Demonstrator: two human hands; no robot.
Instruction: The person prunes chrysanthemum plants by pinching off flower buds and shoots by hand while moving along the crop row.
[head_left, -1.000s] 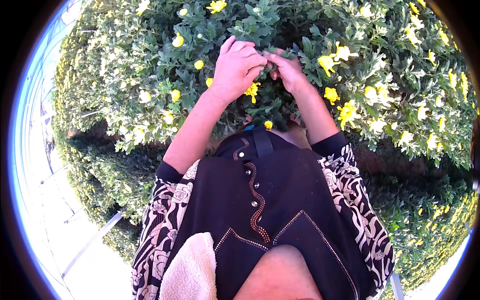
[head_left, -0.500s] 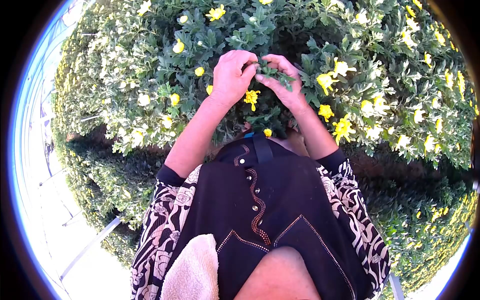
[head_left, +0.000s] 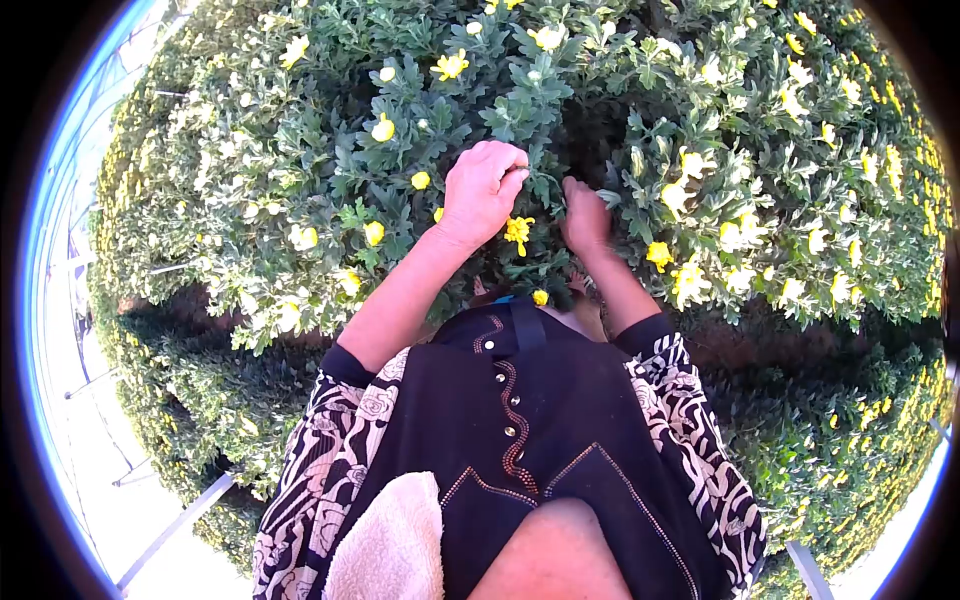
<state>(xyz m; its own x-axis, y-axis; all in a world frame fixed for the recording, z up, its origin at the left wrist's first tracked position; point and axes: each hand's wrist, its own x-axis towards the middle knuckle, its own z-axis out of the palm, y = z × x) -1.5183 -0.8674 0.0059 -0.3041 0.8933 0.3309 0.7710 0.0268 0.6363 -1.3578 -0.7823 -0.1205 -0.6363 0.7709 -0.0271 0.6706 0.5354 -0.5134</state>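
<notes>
My left hand (head_left: 482, 195) is closed, thumb and forefinger pinched on a thin green stem among the leaves. Just right of it, my right hand (head_left: 587, 218) reaches into a dark gap in the foliage with its fingers curled together; what they hold, if anything, is hidden by shade and leaves. Below and between the hands hangs a yellow chrysanthemum flower (head_left: 517, 231). A small yellow bud (head_left: 540, 298) sits close to my waist. Leafy green plants (head_left: 525, 105) surround both hands.
Dense flowering plants spread on both sides, with yellow blooms (head_left: 690, 282) at right and a yellow bud (head_left: 374, 233) at left. Darker gaps run behind me beside more plant rows (head_left: 215, 385). Pale metal poles (head_left: 175, 530) stand at the lower left.
My right hand has drawn away from my left and lowered into the shaded gap. The leafy sprig between them no longer shows there. My left hand stays pinched; the view has shifted slightly.
</notes>
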